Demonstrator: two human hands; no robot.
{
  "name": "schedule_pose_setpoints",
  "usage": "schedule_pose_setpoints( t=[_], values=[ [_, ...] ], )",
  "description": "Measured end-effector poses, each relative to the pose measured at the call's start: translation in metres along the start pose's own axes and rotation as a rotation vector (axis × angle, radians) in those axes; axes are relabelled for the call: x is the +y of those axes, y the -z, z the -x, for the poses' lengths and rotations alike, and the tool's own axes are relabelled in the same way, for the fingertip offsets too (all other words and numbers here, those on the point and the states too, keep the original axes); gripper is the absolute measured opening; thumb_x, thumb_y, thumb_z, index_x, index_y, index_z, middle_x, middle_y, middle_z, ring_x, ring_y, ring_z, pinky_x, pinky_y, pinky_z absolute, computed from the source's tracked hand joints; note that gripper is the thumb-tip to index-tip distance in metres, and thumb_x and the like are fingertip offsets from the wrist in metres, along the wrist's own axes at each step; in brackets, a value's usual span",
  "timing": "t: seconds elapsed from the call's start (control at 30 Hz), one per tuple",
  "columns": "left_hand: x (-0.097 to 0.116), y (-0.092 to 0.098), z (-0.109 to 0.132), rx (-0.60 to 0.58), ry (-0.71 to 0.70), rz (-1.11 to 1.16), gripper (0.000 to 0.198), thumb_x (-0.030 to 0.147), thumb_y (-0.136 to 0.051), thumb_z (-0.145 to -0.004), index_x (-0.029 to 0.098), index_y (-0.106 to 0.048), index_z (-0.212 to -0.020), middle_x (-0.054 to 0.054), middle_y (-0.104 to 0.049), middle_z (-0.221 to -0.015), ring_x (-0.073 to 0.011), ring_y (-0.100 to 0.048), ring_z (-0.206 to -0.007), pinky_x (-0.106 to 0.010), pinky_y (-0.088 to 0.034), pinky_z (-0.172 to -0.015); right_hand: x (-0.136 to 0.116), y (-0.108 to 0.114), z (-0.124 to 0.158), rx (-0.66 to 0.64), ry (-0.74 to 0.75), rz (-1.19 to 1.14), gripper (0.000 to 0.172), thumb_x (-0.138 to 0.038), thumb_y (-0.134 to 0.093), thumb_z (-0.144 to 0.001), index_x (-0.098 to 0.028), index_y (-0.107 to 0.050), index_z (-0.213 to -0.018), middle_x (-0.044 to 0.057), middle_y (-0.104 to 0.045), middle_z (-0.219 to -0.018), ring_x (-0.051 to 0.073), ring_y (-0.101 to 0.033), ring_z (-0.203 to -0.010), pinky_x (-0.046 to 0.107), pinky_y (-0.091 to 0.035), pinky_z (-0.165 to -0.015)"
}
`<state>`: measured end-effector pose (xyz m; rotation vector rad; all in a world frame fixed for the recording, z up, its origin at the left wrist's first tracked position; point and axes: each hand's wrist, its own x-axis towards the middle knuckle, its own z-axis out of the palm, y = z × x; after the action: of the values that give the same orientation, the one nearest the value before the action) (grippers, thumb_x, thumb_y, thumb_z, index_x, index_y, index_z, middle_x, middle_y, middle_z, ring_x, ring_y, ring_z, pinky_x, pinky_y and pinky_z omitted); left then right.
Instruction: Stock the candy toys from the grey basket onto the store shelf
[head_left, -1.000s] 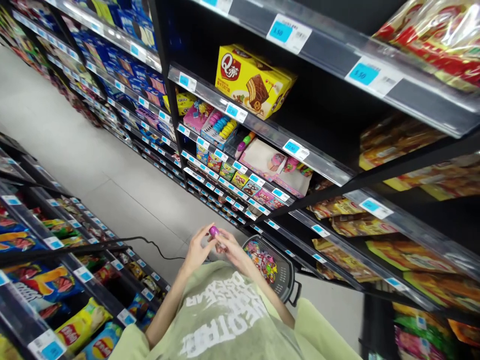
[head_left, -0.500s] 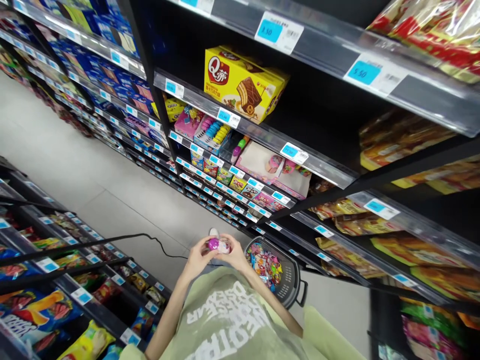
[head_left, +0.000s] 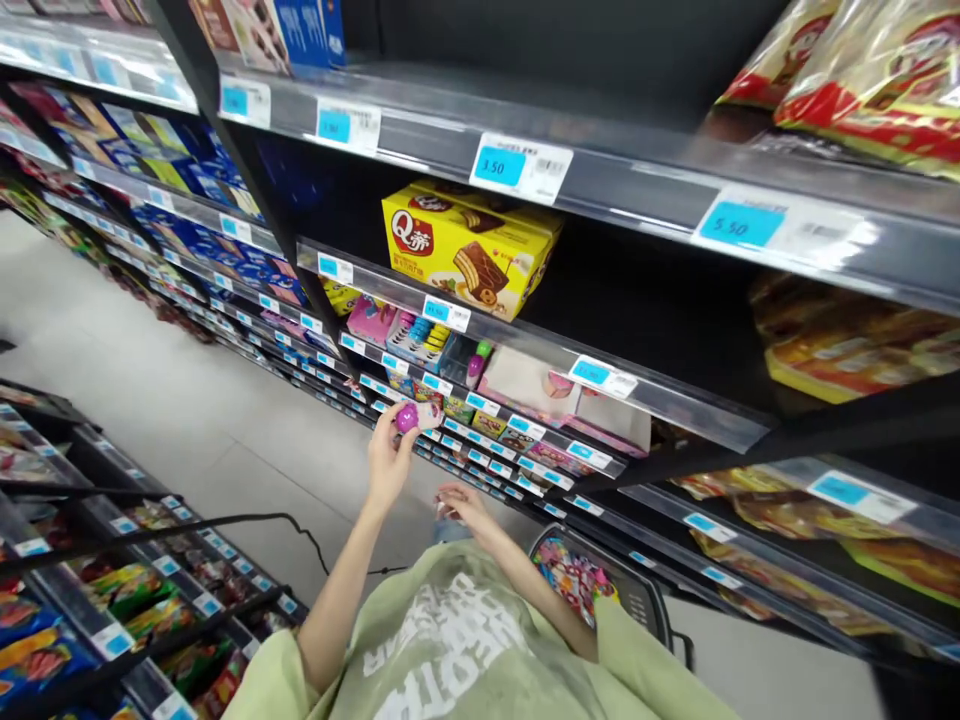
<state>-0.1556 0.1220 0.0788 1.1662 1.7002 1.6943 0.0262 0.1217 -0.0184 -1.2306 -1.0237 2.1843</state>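
Now left hand [head_left: 387, 457] alone holds purple item [head_left: 408, 418]; right hand [head_left: 464, 504] withdrawn.

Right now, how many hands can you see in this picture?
2. The left hand holds a purple-and-white item in front of the shelves; the right hand is lower, beyond the shirt, and whether it holds anything is unclear. No others show.
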Motion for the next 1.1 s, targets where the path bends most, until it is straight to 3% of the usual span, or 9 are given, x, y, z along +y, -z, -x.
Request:
schedule_pose_setpoints(
  t=[0.2,0.3,0.47,0.63,0.87,1.1],
  values=[
    [-0.011,-0.027,-0.076,-0.036,-0.195,-0.223,0.042,0.029,-0.059,-0.097,0.02,-0.057,-0.138,-0.013,-0.063,-0.139,-0.0266,-0.061,-0.127,-0.04,-0.052,-0.106,-0.02,-0.003,-0.039,-0.057,0.056,0.09,0.043,-0.048,-0.075,-0.076,-0.014,-0.069,-0.101,0.008,-0.078,-0.089,0.017,-0.069,-0.067,0.027,-0.042,-0.062],
    [-0.014,-0.036,-0.103,-0.114,-0.285,-0.315,0.042,0.02,-0.052,-0.097,0.018,-0.053,-0.14,-0.013,-0.062,-0.139,-0.0258,-0.058,-0.13,-0.044,-0.047,-0.113,-0.025,0.002,-0.051,-0.038,0.052,0.119,0.039,-0.049,-0.074,-0.076,-0.017,-0.069,-0.098,0.006,-0.078,-0.089,0.017,-0.069,-0.068,0.027,-0.044,-0.063],
    [-0.007,-0.049,-0.137,-0.27,-0.399,-0.439,0.046,0.011,-0.043,-0.096,0.014,-0.051,-0.141,-0.018,-0.06,-0.138,-0.027,-0.057,-0.131,-0.045,-0.049,-0.112,-0.037,0.006,-0.062,0.03,0.069,0.089,0.039,-0.05,-0.077,-0.072,-0.021,-0.069,-0.096,0.004,-0.078,-0.089,0.017,-0.07,-0.068,0.027,-0.045,-0.063],
    [-0.002,-0.059,-0.152,-0.458,-0.46,-0.531,0.054,0.007,-0.038,-0.097,0.014,-0.045,-0.15,-0.019,-0.055,-0.143,-0.0281,-0.053,-0.137,-0.041,-0.05,-0.11,-0.053,0.002,-0.067,0.11,0.113,0.046,0.029,-0.05,-0.074,-0.076,-0.028,-0.069,-0.093,0.007,-0.077,-0.095,0.021,-0.07,-0.071,0.032,-0.046,-0.064],
    [-0.007,-0.065,-0.164,-0.498,-0.482,-0.643,0.052,0.007,-0.041,-0.097,0.012,-0.047,-0.149,-0.02,-0.053,-0.148,-0.0285,-0.053,-0.136,-0.046,-0.044,-0.116,-0.058,0.002,-0.063,0.145,0.144,0.049,0.034,-0.052,-0.071,-0.078,-0.026,-0.067,-0.1,0.007,-0.075,-0.098,0.02,-0.069,-0.075,0.033,-0.047,-0.069],
    [0.01,-0.07,-0.17,-0.621,-0.501,-0.776,0.047,0.014,-0.048,-0.099,0.011,-0.051,-0.146,-0.021,-0.057,-0.144,-0.032,-0.058,-0.131,-0.042,-0.051,-0.107,-0.057,0.008,-0.065,0.147,0.158,0.036,0.038,-0.052,-0.07,-0.079,-0.023,-0.067,-0.102,0.005,-0.075,-0.096,0.017,-0.069,-0.074,0.029,-0.046,-0.069]
  ],
)
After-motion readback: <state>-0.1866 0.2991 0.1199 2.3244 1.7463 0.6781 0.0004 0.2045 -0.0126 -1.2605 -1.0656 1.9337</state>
